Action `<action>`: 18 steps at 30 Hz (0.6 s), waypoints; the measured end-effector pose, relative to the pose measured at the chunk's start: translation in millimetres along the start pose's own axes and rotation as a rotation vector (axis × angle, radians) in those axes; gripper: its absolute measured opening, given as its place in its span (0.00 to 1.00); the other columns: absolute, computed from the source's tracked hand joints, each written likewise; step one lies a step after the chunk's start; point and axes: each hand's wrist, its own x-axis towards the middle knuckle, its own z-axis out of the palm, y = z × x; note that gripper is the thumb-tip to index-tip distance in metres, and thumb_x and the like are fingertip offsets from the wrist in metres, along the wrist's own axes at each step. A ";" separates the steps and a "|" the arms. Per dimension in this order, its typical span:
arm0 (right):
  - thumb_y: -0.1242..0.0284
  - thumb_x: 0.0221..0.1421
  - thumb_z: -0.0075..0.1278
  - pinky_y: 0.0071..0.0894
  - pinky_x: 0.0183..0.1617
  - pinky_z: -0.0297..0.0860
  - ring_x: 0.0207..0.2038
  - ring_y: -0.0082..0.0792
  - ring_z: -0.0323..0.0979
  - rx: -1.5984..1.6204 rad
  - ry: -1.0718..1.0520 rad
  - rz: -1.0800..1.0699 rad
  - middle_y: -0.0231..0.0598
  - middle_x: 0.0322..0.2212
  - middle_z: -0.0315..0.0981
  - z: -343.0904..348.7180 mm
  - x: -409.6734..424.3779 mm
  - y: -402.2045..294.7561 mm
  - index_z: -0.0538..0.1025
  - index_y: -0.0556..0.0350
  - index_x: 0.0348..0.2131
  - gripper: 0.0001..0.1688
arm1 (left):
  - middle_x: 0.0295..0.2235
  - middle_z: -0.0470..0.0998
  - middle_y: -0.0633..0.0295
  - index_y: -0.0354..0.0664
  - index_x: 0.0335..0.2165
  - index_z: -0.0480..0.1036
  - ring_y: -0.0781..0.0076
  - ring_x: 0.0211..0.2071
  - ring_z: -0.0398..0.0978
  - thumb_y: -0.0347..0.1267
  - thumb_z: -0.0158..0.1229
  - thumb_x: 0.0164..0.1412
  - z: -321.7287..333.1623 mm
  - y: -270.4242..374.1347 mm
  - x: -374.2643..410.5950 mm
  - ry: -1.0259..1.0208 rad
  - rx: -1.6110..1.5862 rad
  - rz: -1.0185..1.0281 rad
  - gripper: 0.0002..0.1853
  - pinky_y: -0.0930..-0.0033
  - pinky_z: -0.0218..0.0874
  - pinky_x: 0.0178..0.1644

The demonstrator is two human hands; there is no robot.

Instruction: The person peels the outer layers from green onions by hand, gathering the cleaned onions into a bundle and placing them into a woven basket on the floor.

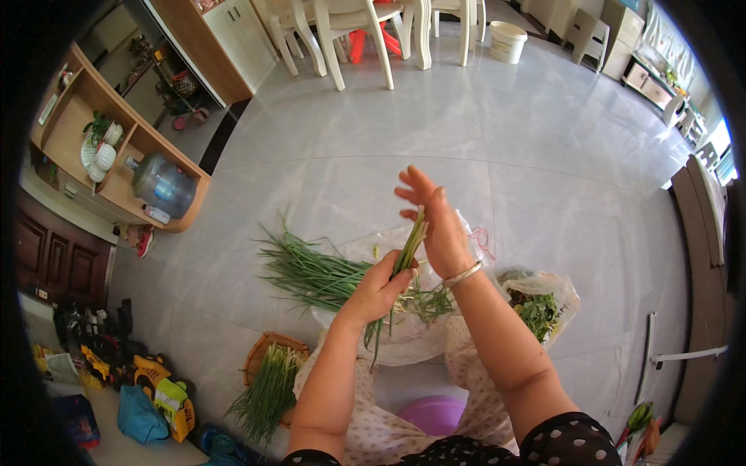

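A small bunch of green chives (411, 244) is gripped in my left hand (376, 291), white stem ends upward and green leaves hanging below. My right hand (434, 227), with a bangle at the wrist, is raised with its fingers spread just beside the stem ends; it grips nothing that I can see. Beneath, a larger pile of chives (320, 274) lies partly on a clear plastic sheet (414, 343) on the floor, with loose trimmings (434, 303) near my hands. More chives (271, 390) rest in a wicker basket (254, 355) at the lower left.
A plastic bag of leafy greens (539, 309) sits to the right. A purple plastic stool or basin (434, 413) is between my legs. White chairs (355, 23) and a white bucket (507, 43) stand far ahead. Toy vehicles (152, 370) lie at the lower left.
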 end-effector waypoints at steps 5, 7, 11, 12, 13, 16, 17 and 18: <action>0.51 0.62 0.26 0.34 0.56 0.56 0.52 0.36 0.61 -0.322 -0.325 0.119 0.41 0.44 0.70 -25.4 3.9 -20.8 0.71 0.61 0.46 0.34 | 0.25 0.65 0.69 0.37 0.37 0.63 0.82 0.25 0.61 0.27 0.46 0.59 -1.3 -5.9 -1.7 -0.002 -0.030 -0.040 0.07 0.79 0.56 0.30; 0.52 0.62 0.27 0.33 0.56 0.56 0.51 0.36 0.63 -0.260 -0.297 0.110 0.41 0.41 0.73 -19.1 -2.2 -19.2 0.74 0.62 0.42 0.34 | 0.25 0.65 0.69 0.37 0.37 0.63 0.81 0.25 0.61 0.27 0.47 0.59 -1.2 -3.5 -0.7 0.030 0.024 -0.055 0.06 0.79 0.56 0.31; 0.55 0.63 0.28 0.33 0.57 0.55 0.51 0.34 0.63 -0.326 -0.296 0.039 0.43 0.45 0.69 -14.3 -4.7 -12.6 0.72 0.63 0.45 0.31 | 0.26 0.65 0.69 0.37 0.37 0.64 0.81 0.25 0.61 0.27 0.47 0.59 -7.3 -11.1 0.7 0.069 -0.022 -0.033 0.07 0.79 0.56 0.31; 0.59 0.62 0.33 0.32 0.55 0.57 0.50 0.34 0.63 -0.348 -0.352 0.023 0.42 0.46 0.67 -12.3 -5.2 -10.3 0.70 0.62 0.46 0.26 | 0.26 0.65 0.69 0.37 0.37 0.64 0.81 0.25 0.61 0.27 0.47 0.59 -8.8 -14.0 0.8 0.065 0.012 -0.035 0.07 0.79 0.56 0.31; 0.61 0.61 0.35 0.31 0.54 0.58 0.49 0.34 0.64 -0.394 -0.256 -0.047 0.42 0.46 0.67 -9.1 -7.0 -8.1 0.70 0.61 0.46 0.24 | 0.26 0.65 0.69 0.37 0.37 0.64 0.81 0.25 0.61 0.28 0.47 0.59 -9.6 -15.3 0.9 0.061 0.045 -0.038 0.07 0.79 0.56 0.31; 0.73 0.53 0.48 0.30 0.45 0.64 0.41 0.37 0.67 -0.482 -0.014 -0.290 0.42 0.42 0.65 -1.6 -7.7 -5.3 0.70 0.57 0.45 0.18 | 0.25 0.70 0.61 0.35 0.37 0.65 0.71 0.26 0.68 0.29 0.47 0.58 -7.7 -11.5 2.4 0.144 0.090 0.026 0.09 0.68 0.59 0.31; 0.74 0.51 0.49 0.30 0.44 0.64 0.41 0.37 0.67 -0.554 -0.020 -0.282 0.42 0.41 0.65 -1.2 -9.2 -8.0 0.71 0.57 0.44 0.18 | 0.25 0.70 0.58 0.35 0.36 0.65 0.67 0.27 0.69 0.30 0.47 0.58 -7.1 -11.7 2.0 0.186 0.146 0.049 0.09 0.67 0.59 0.31; 0.75 0.50 0.50 0.30 0.43 0.65 0.40 0.36 0.67 -0.626 -0.036 -0.276 0.42 0.40 0.65 -0.1 -11.9 -12.6 0.71 0.57 0.43 0.18 | 0.26 0.71 0.56 0.35 0.36 0.65 0.64 0.27 0.70 0.30 0.47 0.58 -7.1 -11.4 0.9 0.238 0.200 0.074 0.09 0.65 0.59 0.32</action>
